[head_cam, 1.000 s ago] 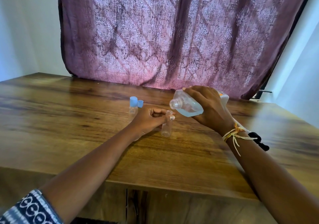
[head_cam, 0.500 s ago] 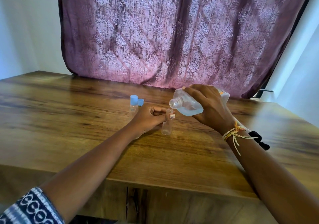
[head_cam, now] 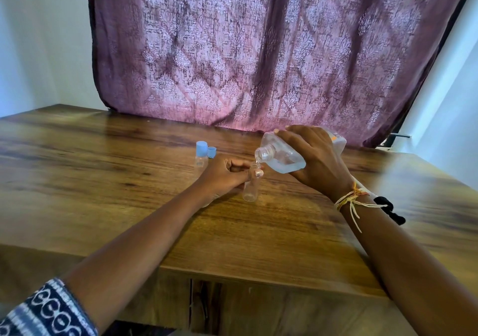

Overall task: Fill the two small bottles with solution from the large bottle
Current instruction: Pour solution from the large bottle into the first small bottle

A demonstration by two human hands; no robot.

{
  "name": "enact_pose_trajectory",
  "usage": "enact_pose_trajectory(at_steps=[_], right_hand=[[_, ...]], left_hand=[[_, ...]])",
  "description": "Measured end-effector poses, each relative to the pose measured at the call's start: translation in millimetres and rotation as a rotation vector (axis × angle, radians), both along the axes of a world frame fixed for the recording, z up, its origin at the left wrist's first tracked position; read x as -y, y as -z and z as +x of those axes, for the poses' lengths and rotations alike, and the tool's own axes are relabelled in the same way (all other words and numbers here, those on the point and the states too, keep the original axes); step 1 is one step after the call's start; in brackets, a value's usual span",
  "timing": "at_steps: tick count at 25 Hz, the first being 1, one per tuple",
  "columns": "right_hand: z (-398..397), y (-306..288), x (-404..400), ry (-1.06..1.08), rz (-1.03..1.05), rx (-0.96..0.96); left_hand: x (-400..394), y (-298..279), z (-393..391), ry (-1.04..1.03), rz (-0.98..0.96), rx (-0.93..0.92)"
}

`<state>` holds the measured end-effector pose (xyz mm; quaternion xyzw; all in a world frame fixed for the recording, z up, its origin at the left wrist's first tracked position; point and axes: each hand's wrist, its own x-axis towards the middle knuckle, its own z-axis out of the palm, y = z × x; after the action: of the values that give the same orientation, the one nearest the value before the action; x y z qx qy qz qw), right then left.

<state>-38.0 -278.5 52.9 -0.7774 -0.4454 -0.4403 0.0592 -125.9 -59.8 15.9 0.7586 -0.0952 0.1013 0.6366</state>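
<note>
Fingers (head_cam: 297, 139) of the right hand (head_cam: 315, 162) wrap the large bottle (head_cam: 282, 158), tilted with its long axis running right to left, open neck pointing down-left just over the mouth of the small bottle (head_cam: 250, 185); left hand (head_cam: 222, 174) fingers pinch that bottle upright on the surface (head_cam: 103, 180); a capped small bottle (head_cam: 201, 157) and loose cap (head_cam: 211, 152) sit beyond

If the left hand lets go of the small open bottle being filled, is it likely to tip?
Probably. The small open bottle is tall, narrow and looks nearly empty, so likely light. The large bottle, tilted in the right hand, has its neck right at the rim; a nudge could topple it. The left hand seems needed.
</note>
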Motion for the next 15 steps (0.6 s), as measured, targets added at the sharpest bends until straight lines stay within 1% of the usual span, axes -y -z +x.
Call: enact_pose_trajectory(at_steps=[6,15], right_hand=[[-1.0,0.7,0.1,-0.003,0.008,0.015],[-2.1,-0.1,0.4,0.010,0.000,0.002]], left_hand=[[0.1,0.5,0.4,0.003,-0.007,-0.027],[-0.1,1.0,0.9,0.009,-0.022,-0.016]])
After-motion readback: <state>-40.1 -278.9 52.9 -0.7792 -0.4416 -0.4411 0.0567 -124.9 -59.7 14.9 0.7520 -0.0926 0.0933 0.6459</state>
